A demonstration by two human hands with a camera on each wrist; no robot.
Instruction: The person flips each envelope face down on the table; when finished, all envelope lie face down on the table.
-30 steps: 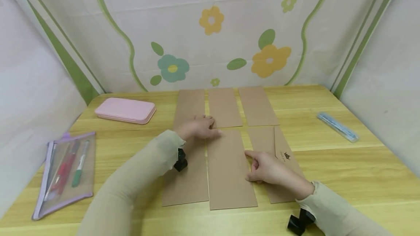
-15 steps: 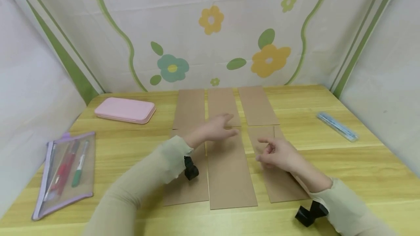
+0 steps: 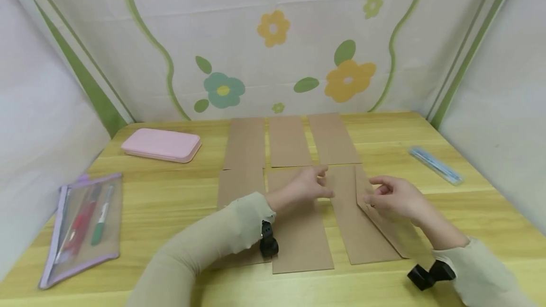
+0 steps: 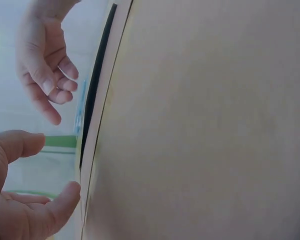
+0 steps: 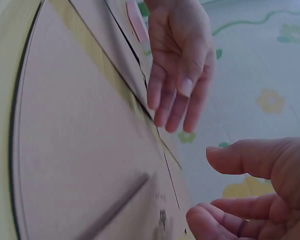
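Observation:
Brown kraft rectangles lie on the table in two rows of three. The front right one is an envelope (image 3: pixel 362 236) with a pointed flap along its right side; the crown print on it shows in the right wrist view. Over the far end of the front middle brown rectangle (image 3: pixel 303 245) is my left hand (image 3: pixel 300 186), fingers spread towards the envelope and holding nothing. My right hand (image 3: pixel 398 198) hovers by the flap at the envelope's right edge, fingers loosely bent. In the right wrist view a gap shows between its thumb and fingers. Contact with the flap cannot be told.
A pink case (image 3: pixel 162 144) lies at the back left. Nearer me is a clear zip pouch (image 3: pixel 83 226) with pens inside. A slim blue clear case (image 3: pixel 436 165) lies on the right. Behind the table hangs a flower-printed cloth (image 3: pixel 251 51).
My left hand has moved right from the front left rectangle, across the middle one. My right hand has left the middle rectangle's edge and moved right, over the envelope to its flap.

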